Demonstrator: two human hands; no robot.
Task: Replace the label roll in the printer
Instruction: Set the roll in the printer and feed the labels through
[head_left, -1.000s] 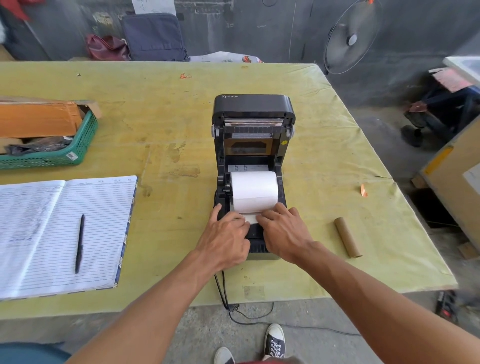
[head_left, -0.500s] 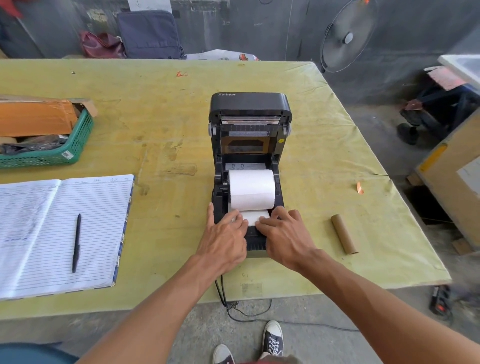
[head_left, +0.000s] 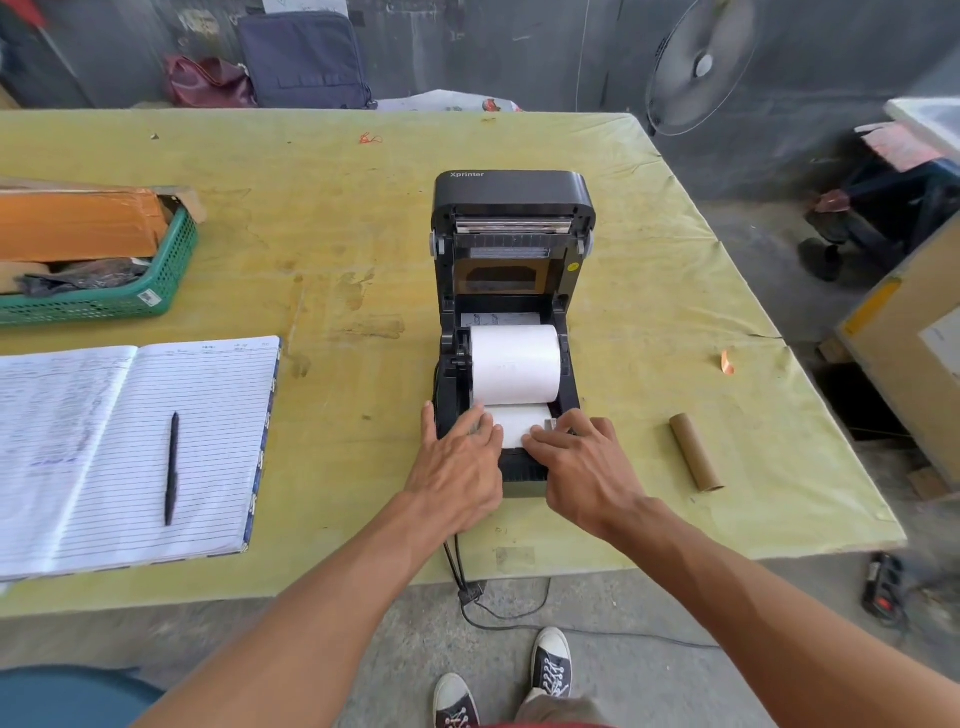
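- Label roll (head_left: 515, 364) sits in the open printer (head_left: 511, 218).
- Left hand (head_left: 460, 470) and right hand (head_left: 584, 470): fingers flat, released, pressing the paper's loose end (head_left: 517, 423).
- Empty cardboard tube (head_left: 695, 452) lies on the bench (head_left: 337, 234).

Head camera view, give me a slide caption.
Both hands feed paper from the new label roll through the open printer.

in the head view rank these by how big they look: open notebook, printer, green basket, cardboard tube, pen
1. open notebook, though it lies near the camera
2. printer
3. green basket, partly cut off at the frame edge, so its place is unsure
4. pen and cardboard tube: pen longer, tube thicker, too alike to rank
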